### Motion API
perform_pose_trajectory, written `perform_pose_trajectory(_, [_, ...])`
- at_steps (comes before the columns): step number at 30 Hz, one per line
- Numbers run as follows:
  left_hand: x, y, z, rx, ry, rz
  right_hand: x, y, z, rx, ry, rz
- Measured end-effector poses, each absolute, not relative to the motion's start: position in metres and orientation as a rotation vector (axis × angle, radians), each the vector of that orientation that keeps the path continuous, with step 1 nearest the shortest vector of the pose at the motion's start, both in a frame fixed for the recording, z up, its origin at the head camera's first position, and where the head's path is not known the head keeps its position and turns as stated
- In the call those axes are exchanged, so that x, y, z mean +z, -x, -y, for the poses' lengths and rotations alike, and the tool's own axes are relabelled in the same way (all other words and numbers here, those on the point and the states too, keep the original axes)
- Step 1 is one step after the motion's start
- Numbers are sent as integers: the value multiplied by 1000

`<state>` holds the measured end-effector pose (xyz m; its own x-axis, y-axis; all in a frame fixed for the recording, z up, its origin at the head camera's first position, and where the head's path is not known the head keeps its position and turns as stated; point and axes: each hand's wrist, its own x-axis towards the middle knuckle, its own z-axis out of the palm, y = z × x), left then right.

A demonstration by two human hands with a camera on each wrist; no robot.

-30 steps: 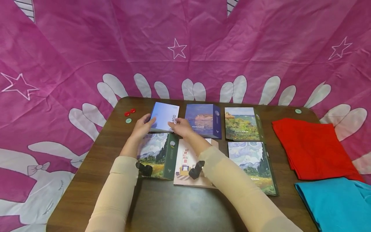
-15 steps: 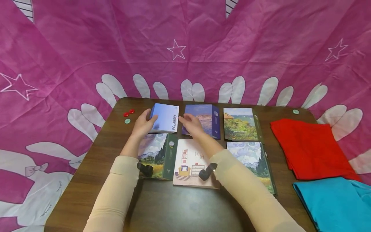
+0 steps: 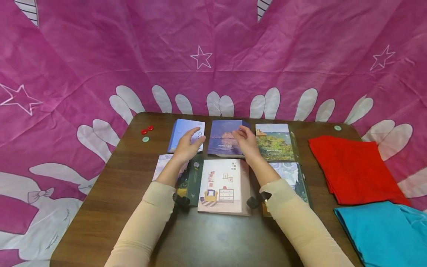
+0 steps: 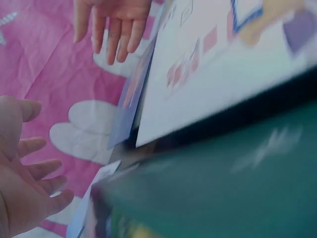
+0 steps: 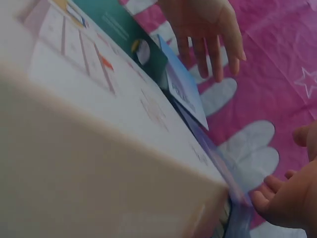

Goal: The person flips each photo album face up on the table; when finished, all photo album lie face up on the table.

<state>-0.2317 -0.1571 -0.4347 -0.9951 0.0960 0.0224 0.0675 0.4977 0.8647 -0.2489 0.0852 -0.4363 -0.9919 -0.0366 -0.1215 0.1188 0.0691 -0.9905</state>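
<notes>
The far-left Polaroid album (image 3: 181, 129) is showing pale blue, the far-middle album (image 3: 221, 139) violet with pinkish cliffs; the magenta backdrop (image 3: 213, 33) is displaying white-outlined stars.

Six albums (image 3: 221, 185) on table (image 3: 213, 237), two rows (three behind, three before); cloths (image 3: 355, 168) right.

Red cloth (image 3: 357, 168) beside turquoise cloth (image 3: 383, 233), right; two red discs (image 3: 144, 131) near pale-green disc (image 3: 145, 139), left; pink backdrop (image 3: 293, 48) behind.

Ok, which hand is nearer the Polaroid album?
Left. In the head view, the left hand overlaps the right side of the Polaroid album; the right hand is farther right, overlapping the right side of the purple album.
</notes>
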Motion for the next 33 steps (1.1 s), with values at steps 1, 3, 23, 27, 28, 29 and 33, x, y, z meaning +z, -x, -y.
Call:
perform_pose_trajectory(1, [-436,231,153,1554,-149,-2687,-437,249,-91,-2083,-108,-2213])
perform_pose_trajectory(3, [-438,231,145,1542,-153,-2681,-440,249,-102,-2118,-156,-2200])
perform_pose_trajectory(23, [-457,231,91,1539,22,-2570,-463,243,-110,-2025,-286,-2154])
perform_pose_trajectory(27, [-455,232,85,1462,14,-2594,-461,243,-101,-2040,-367,-2217])
perform_pose_trajectory(28, [-455,232,83,1438,3,-2599,-461,243,-99,-2051,-387,-2222])
perform_pose_trajectory(29, [-455,232,81,1419,-9,-2602,-461,244,-99,-2071,-402,-2217])
perform_pose_trajectory(33, [-455,229,72,1404,-28,-2586,-461,243,-104,-2133,-453,-2192])
